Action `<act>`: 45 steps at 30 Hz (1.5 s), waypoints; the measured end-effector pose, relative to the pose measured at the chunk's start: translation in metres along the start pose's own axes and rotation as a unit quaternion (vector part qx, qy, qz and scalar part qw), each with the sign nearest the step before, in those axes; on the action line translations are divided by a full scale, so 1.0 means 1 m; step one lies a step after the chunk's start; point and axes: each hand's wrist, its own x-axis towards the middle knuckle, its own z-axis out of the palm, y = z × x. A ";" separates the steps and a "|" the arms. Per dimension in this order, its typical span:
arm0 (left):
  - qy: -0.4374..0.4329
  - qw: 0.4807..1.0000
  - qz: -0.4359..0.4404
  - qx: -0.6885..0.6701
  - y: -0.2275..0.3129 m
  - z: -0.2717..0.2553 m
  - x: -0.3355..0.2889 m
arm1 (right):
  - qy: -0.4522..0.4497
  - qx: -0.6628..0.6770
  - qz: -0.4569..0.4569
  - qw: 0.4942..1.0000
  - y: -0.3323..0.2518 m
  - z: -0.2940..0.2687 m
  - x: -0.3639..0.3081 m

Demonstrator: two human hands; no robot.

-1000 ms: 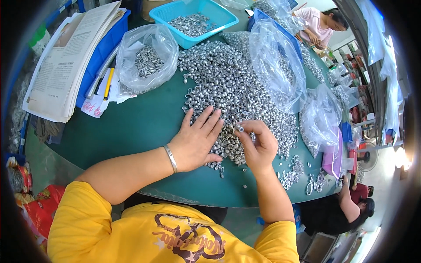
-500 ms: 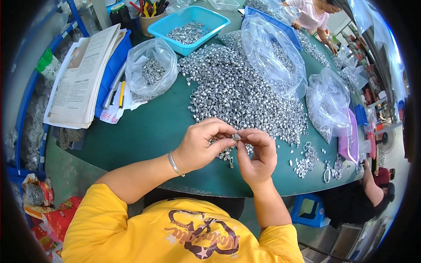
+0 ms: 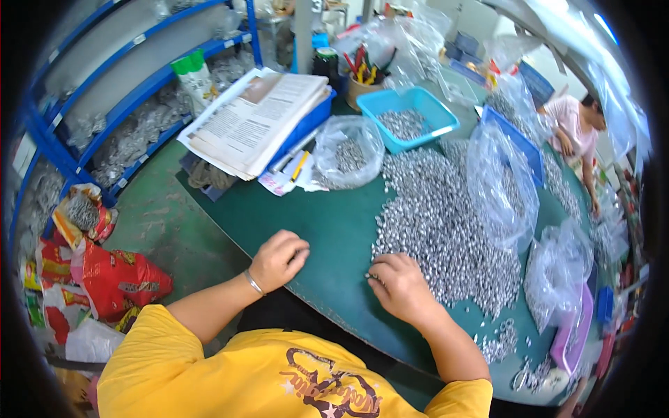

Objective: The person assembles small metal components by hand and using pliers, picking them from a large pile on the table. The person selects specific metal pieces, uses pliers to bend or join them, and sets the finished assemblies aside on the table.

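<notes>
My left hand (image 3: 280, 260), with a silver bangle (image 3: 254, 282) on its wrist, is over the table's near edge. Its fingers are curled against the thumb, and whatever is inside them is hidden. Beside the near left edge of a big pile of small silver metal pieces (image 3: 446, 230), my right hand (image 3: 402, 284) is closed, fingers bent down. A small silver metal piece (image 3: 368, 276) shows at its fingertips. The two hands are apart, with green tabletop (image 3: 327, 268) between them.
A clear plastic bag (image 3: 348, 153), a blue basket (image 3: 408, 115) of metal pieces and stacked papers (image 3: 258, 118) lie behind. More bags (image 3: 557, 272) and a purple tray (image 3: 571, 327) are at right. A person (image 3: 575, 125) works at the far right. Red sacks (image 3: 115, 275) stand on the floor.
My hands, together over a small metal piece before, have separated: the left went left, toward the table edge. The view has swung left, showing more shelves and floor.
</notes>
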 end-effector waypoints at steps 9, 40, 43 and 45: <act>0.038 0.999 -0.008 0.033 -0.006 0.004 -0.010 | -0.125 0.026 -0.170 0.977 -0.004 0.001 0.071; 0.194 0.978 0.055 -0.048 -0.034 -0.008 -0.067 | -0.238 -0.060 -0.534 0.809 -0.128 0.209 0.247; 0.213 0.961 -0.177 -0.006 -0.073 -0.038 -0.136 | -0.250 -0.027 -0.513 0.821 -0.121 0.206 0.251; 0.261 0.895 -0.362 0.007 -0.091 -0.068 -0.170 | -0.310 -0.113 -0.475 0.816 -0.099 0.223 0.265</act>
